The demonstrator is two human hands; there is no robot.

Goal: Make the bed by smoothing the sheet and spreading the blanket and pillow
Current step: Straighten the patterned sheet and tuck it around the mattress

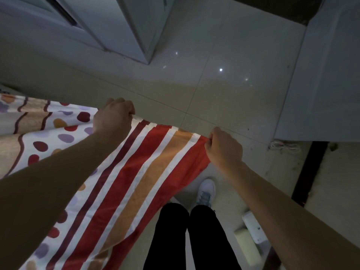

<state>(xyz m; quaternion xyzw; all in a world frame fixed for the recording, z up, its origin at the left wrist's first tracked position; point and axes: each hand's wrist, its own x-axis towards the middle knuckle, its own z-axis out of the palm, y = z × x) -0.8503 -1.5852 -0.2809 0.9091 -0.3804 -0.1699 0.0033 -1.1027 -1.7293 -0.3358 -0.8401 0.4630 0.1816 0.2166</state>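
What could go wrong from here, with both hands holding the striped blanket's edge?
1. The blanket hangs low beside the white shoe; a step might catch it.
2. The right hand pinches only the corner, so a shake could pull it free.
3. A loose white cord lies on the floor nearby, a possible trip.

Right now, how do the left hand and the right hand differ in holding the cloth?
The left hand closes as a fist over the top edge of the cloth, near the dots; the right hand pinches its red striped corner. The left hand sits higher in the picture than the right hand. Both hold the same edge.
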